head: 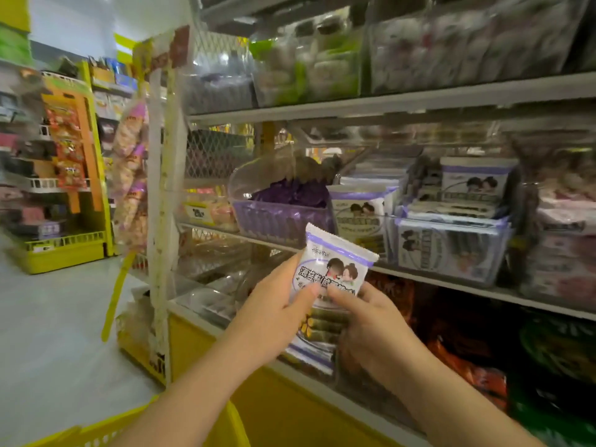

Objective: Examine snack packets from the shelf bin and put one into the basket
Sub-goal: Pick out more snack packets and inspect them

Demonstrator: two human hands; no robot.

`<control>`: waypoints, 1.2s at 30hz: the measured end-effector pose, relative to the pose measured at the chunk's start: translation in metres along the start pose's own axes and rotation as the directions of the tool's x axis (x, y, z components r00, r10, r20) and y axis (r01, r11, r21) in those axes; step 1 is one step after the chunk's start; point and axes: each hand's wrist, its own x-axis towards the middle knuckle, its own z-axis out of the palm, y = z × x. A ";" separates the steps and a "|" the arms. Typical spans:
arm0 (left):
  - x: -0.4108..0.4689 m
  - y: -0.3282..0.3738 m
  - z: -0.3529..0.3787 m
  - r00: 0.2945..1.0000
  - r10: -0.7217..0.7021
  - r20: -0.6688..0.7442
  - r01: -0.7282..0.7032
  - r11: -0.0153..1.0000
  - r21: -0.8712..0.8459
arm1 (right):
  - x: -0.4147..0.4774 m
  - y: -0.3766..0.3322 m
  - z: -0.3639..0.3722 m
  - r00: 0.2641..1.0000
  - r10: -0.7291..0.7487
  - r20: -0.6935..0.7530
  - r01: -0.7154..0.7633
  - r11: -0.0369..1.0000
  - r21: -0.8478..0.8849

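Both hands hold one white and purple snack packet [335,262] with two cartoon figures on it, in front of the shelves. My left hand [277,304] grips its left side, thumb across the front. My right hand [364,321] pinches its lower right part, thumb on the front. The clear shelf bin [451,253] with several matching packets stands on the middle shelf just behind and to the right. A yellow basket [129,427] shows at the bottom edge, under my left forearm.
A clear bin of dark purple packets [283,214] stands left of the matching packets. More bins fill the upper shelf [387,104] and the lower shelf holds dark and red bags [467,356]. A yellow rack [61,243] stands across the aisle floor at left.
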 end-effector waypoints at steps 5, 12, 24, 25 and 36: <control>0.040 0.052 0.016 0.993 0.117 -0.011 -0.117 0.992 -0.046 | -0.019 -0.100 -0.035 0.951 -0.309 0.017 0.282 0.842 -0.460; 0.100 0.118 0.036 0.952 0.305 0.005 -0.304 0.951 -0.047 | -0.027 -0.206 -0.072 0.871 -0.462 0.169 0.367 0.382 -0.848; 0.200 0.142 0.072 0.916 0.397 -0.052 -0.375 0.897 0.233 | -0.009 -0.279 -0.144 0.690 -0.714 0.114 0.161 -0.003 -0.987; 0.207 0.139 0.078 0.926 0.377 -0.019 -0.360 0.897 0.256 | -0.009 -0.280 -0.150 0.686 -0.718 0.113 0.143 -0.020 -0.990; 0.274 0.122 0.130 0.933 0.144 0.330 -0.144 0.989 -0.026 | -0.006 -0.284 -0.174 0.692 -0.718 0.082 0.099 -0.018 -0.995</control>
